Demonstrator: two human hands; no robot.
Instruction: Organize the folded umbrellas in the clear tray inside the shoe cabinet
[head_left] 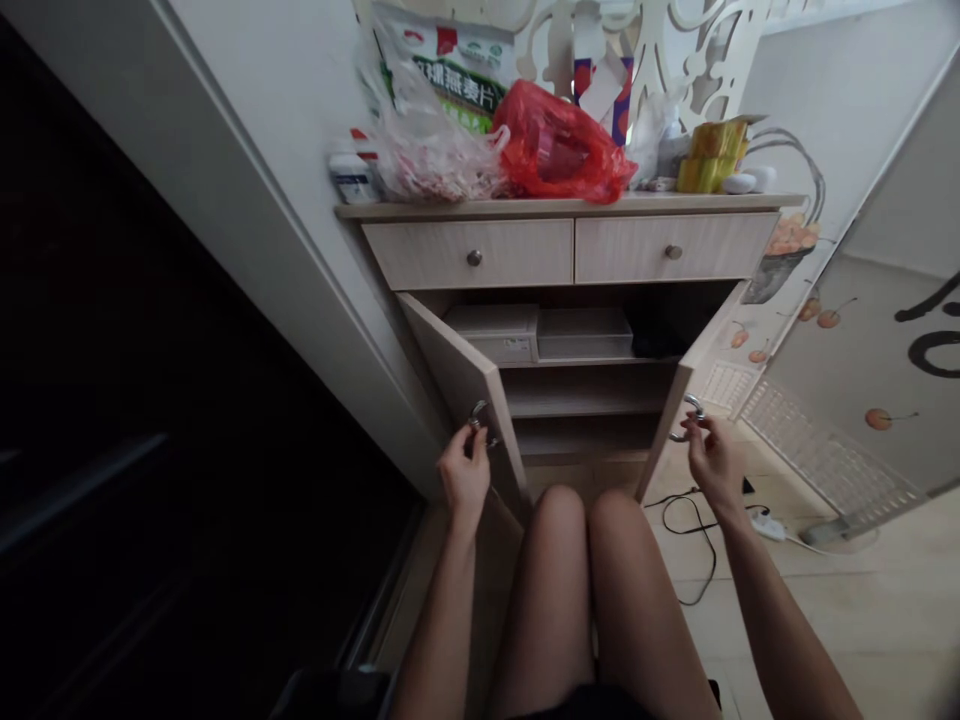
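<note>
My left hand [465,467] pinches the curved metal handle [478,409] of the left cabinet door [457,362]. My right hand [712,455] is closed on the matching handle [694,404] of the right cabinet door [686,390]. Both doors stand swung outward, one on each side of my knees. Between them the cabinet's inside shows: a pale box [499,330] and a clear plastic bin [585,333] sit side by side on the upper shelf, with something dark to their right. Lower down is another shelf [585,390].
Above the doors are two shut drawers [517,255]. The cabinet top carries a red plastic bag [559,145], a clear bag [435,150], a green-and-white food packet [469,65] and yellow packs [712,155]. A black cable [701,545] and white power strip [769,525] lie on the floor at right.
</note>
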